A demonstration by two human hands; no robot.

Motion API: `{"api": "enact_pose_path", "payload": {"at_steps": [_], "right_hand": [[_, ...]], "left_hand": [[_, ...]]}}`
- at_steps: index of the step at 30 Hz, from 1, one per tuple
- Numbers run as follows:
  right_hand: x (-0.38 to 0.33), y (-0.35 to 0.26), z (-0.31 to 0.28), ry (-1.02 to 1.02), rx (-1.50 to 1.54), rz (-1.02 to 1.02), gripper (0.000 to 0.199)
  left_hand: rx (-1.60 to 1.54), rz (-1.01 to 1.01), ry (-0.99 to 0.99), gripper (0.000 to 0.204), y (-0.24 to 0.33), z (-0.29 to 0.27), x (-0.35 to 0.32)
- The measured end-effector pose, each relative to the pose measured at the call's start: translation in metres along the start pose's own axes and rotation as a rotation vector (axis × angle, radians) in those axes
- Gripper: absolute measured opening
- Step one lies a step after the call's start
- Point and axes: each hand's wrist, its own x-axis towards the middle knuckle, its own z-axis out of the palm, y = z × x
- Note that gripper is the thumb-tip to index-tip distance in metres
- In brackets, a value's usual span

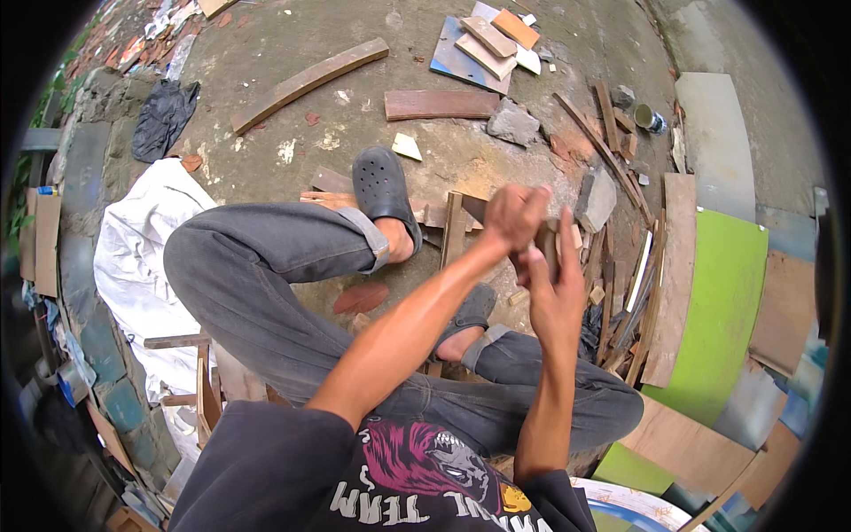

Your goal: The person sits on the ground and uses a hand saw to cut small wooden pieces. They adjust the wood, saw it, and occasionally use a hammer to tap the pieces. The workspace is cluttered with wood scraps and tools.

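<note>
littering stained ground (266,177) near right hand (556,301): wood strips (607,115), stone chunks (596,199).

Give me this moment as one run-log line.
left hand: curled, grip unclear | right hand: fingers extended, grip unclear | nearby: wooden strip, grey stone, green panel

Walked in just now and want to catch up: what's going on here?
A seated person in dark clogs has both bare hands close together in front of them. The left hand is a little farther out than the right hand. A dark brown piece shows between them, but I can't tell which hand, if either, grips it. A wooden strip is near the left hand, and a green panel is off to the right.
</note>
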Motion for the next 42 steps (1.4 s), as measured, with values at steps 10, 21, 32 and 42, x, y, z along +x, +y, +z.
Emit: {"api": "enact_pose_path", "payload": {"at_steps": [10,21,32,42], "right_hand": [[-0.041,-0.005,0.009,0.065,-0.072,-0.030,0.058],[0.001,-0.006,0.024,-0.002,-0.099,0.044,0.058],[-0.036,-0.042,0.020,0.040,-0.112,0.007,0.057],[-0.046,-0.024,-0.002,-0.074,0.109,0.039,0.062]], "left_hand": [[-0.003,0.135,-0.026,0.051,0.011,-0.004,-0.034],[0.018,0.168,0.103,0.046,-0.028,-0.016,-0.006],[-0.167,0.155,0.043,0.043,0.032,-0.028,-0.042],[0.037,0.303,0.050,0.045,0.027,-0.011,-0.046]]}}
